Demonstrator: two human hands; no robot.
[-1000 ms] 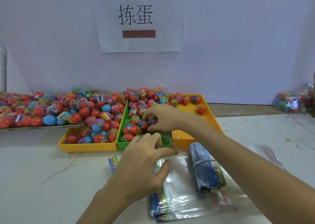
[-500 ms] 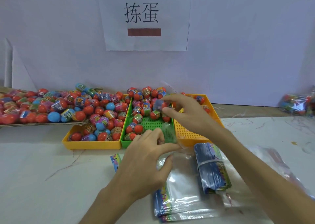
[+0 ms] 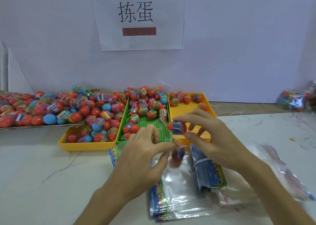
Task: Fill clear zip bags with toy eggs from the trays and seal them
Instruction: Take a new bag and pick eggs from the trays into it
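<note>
Red egg (image 3: 177, 128) pinched in right hand (image 3: 210, 139) grip, just above clear bag (image 3: 172, 171) mouth | left hand (image 3: 147, 156) grip pinches mouth open | risk judged: thin film slips shut, egg strikes rim, rolls across tabletop (image 3: 51, 173).

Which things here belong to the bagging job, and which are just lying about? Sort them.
Job in hand:
toy egg, pinched by right hand
clear zip bag, held by left hand
green tray
left yellow tray
right yellow tray
spare bag stack

Lying about, apparently:
wall sign
banded blue bundle
</note>
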